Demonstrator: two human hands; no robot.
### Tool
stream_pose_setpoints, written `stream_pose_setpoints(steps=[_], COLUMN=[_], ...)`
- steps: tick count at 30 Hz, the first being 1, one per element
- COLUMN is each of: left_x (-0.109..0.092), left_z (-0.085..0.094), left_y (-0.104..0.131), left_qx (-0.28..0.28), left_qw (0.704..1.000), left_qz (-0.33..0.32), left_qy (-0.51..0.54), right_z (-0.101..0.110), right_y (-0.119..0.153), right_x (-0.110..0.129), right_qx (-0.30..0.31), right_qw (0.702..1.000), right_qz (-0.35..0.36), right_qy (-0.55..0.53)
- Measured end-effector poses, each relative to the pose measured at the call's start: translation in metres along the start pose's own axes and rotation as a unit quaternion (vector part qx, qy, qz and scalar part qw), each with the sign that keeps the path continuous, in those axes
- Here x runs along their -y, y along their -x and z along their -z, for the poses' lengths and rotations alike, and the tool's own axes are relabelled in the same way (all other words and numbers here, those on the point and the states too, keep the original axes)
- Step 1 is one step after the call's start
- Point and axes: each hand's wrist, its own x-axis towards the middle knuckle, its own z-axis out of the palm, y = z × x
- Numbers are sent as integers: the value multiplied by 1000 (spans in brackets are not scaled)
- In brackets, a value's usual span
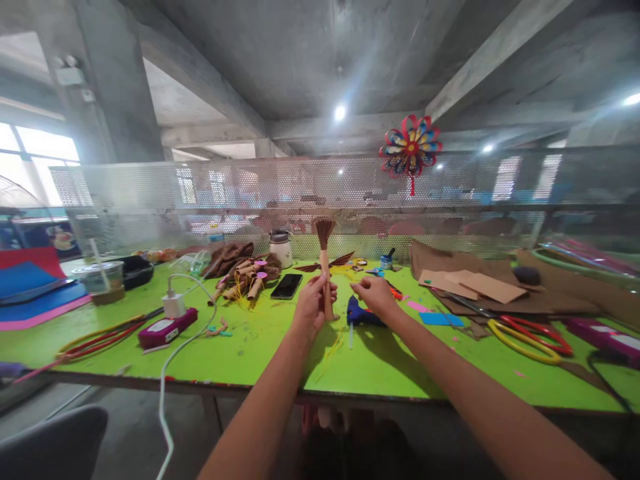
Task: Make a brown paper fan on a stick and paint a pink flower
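Note:
My left hand (315,300) is wrapped round a small paper broom (324,257), held upright over the table. It has a tan rolled handle and a fringed brown head that fans out at the top. To the right, my right hand (374,293) is apart from the broom, its thumb and forefinger pinched together. Whatever those fingers hold, if anything, is too small to make out. Just below and behind that hand lies a blue glue gun (357,313), with a clear stick at its lower end. Thin yellow strands (333,350) lie on the table below the broom.
A phone (287,287) and a pile of tan paper rolls (245,279) lie left of centre. A white cable (165,373) crosses the front edge. Large scissors (525,339) and brown sheets (493,288) are at right. A perforated screen (240,193) stands behind the green table (270,353).

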Motion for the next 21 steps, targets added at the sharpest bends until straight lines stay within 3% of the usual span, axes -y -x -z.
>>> stream_pose_setpoints(steps=[8, 21], left_x=[0, -4], left_z=[-1, -3], left_y=[1, 2], left_qx=[-14, -63], left_qw=[1000, 998], left_qz=[4, 21], left_qy=[-1, 9], right_z=[1, 13], right_y=[10, 24], right_x=[-26, -21], right_qx=[36, 164], right_qw=[997, 953], right_qz=[-15, 16], right_qy=[71, 254])
